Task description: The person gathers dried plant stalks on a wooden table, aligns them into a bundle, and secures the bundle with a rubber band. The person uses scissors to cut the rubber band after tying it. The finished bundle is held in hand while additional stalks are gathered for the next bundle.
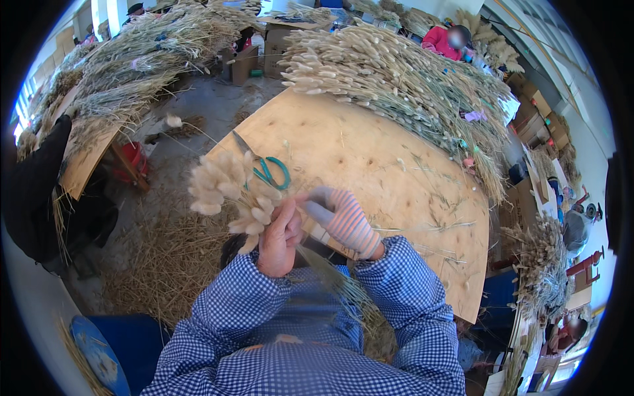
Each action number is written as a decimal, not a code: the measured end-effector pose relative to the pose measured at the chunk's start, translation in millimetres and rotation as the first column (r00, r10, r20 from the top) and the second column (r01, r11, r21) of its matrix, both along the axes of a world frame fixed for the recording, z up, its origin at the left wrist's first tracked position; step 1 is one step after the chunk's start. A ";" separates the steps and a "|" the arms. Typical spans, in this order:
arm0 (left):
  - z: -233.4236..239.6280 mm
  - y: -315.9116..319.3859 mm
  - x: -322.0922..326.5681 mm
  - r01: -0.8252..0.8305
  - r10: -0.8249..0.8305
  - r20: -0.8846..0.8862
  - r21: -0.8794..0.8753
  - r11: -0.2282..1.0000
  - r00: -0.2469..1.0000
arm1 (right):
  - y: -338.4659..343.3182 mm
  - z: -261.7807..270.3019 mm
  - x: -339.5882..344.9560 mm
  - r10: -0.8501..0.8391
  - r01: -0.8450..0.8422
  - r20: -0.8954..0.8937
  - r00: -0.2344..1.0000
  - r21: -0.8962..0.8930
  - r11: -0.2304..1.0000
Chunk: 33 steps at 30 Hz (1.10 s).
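My bare left hand (281, 242) grips a bunch of dried bunny tail grass (218, 183) just below its fluffy cream heads. The stems (342, 282) slant down across my lap towards the right. My right hand (342, 218) wears a striped knit glove with grey fingertips. Its bent fingers meet the left thumb and fingertips over the bunch. Whether something thin is pinched there is too blurred to tell. Scissors with teal handles (277, 173) lie on the plywood table (356, 143) just beyond the bunch, their blades pointing away to the left.
A large pile of bunny tail grass (376, 64) covers the table's far side. Loose stems (436, 226) lie at right. Cut straw (153, 262) litters the floor at left, near a blue drum (119, 346). A person in a red top (446, 44) sits beyond the pile.
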<state>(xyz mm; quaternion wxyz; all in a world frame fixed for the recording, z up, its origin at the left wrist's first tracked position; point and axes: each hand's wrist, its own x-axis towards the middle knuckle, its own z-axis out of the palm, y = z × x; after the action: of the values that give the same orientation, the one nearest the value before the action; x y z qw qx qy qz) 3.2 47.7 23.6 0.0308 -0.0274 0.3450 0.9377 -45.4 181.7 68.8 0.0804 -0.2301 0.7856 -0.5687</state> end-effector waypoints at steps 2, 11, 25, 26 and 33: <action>3.5 -1.3 1.7 -0.001 0.002 0.020 -0.026 1.000 1.000 | 8.4 -2.7 1.8 0.048 -0.044 -0.039 0.998 0.096 0.994; 9.1 -4.7 0.7 -0.036 0.036 0.040 -0.007 0.999 0.999 | 30.6 -5.3 10.3 0.025 0.040 -0.250 0.968 0.250 0.967; -1.6 -28.6 -9.8 -0.093 0.091 0.027 0.082 0.992 0.995 | 113.6 -34.2 50.0 0.009 0.263 -0.507 0.862 0.462 0.847; -1.7 -29.3 -10.3 -0.098 0.096 0.030 0.076 0.992 0.995 | 116.2 -37.5 52.6 0.019 0.276 -0.524 0.851 0.478 0.834; -1.6 -31.5 -9.9 -0.078 0.076 0.036 0.057 0.995 0.996 | 130.4 -45.0 58.9 0.013 0.338 -0.559 0.829 0.520 0.784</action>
<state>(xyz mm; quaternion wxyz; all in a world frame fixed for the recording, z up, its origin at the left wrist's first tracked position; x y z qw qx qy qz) -6.7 16.1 22.0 0.0010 -0.0556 0.3155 0.9473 13.5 312.1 23.9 -0.1245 -0.2697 0.9319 -0.2084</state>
